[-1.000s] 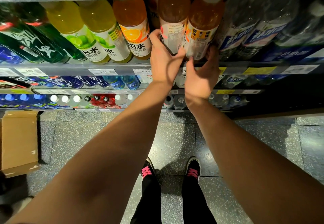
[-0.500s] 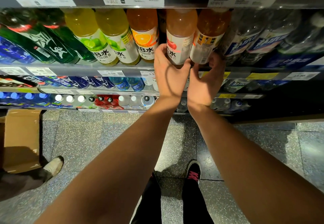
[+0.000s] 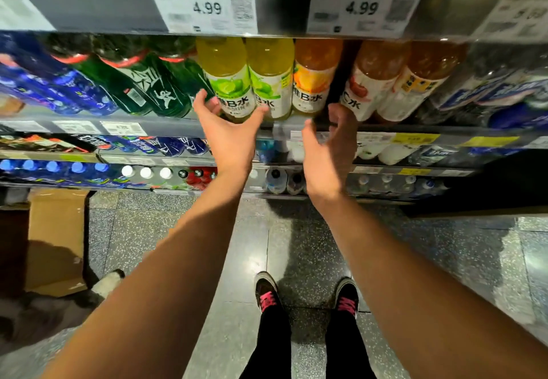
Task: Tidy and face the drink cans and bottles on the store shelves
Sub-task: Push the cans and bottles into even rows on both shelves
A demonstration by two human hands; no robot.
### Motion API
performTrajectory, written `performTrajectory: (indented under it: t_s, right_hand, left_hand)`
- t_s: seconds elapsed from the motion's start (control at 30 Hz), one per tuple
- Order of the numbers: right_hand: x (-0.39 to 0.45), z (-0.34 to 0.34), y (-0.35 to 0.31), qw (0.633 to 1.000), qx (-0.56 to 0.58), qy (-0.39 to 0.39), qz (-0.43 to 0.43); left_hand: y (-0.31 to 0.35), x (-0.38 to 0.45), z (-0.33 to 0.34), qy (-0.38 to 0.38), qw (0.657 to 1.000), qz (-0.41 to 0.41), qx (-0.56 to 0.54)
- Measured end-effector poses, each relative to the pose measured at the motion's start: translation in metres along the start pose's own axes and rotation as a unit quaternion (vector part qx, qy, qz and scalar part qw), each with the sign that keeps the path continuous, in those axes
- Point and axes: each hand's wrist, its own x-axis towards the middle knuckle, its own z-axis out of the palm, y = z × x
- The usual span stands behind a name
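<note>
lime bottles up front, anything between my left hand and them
Nothing visible does. The left hand is open right at the base of the left lime bottle, fingers spread either side of it. The second lime bottle stands directly to its right. The right hand is open, off by the orange bottle.

— What is different from a second ago?
— Both hands are off the amber bottles. The left hand is now further left, spread open around the base of the yellow lime bottle, left of the orange bottle.
— And the other?
— The right hand is released too, fingers loose, just below the orange bottle, with the red-labelled amber bottle free to its right.
</note>
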Motion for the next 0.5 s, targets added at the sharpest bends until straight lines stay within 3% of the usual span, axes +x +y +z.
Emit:
performTrajectory:
  t_s: [0.17,0.5]
  right_hand:
    - [0.003,0.012,-0.010,1.000,0.015,0.021,0.001]
    - [0.005,0.017,-0.007,0.998,0.029,0.041,0.033]
  left_hand:
    - [0.001,0.004,-0.005,-0.018,0.999,0.022,0.035]
    - [0.000,0.013,0.003,-0.065,0.997,0.039,-0.002]
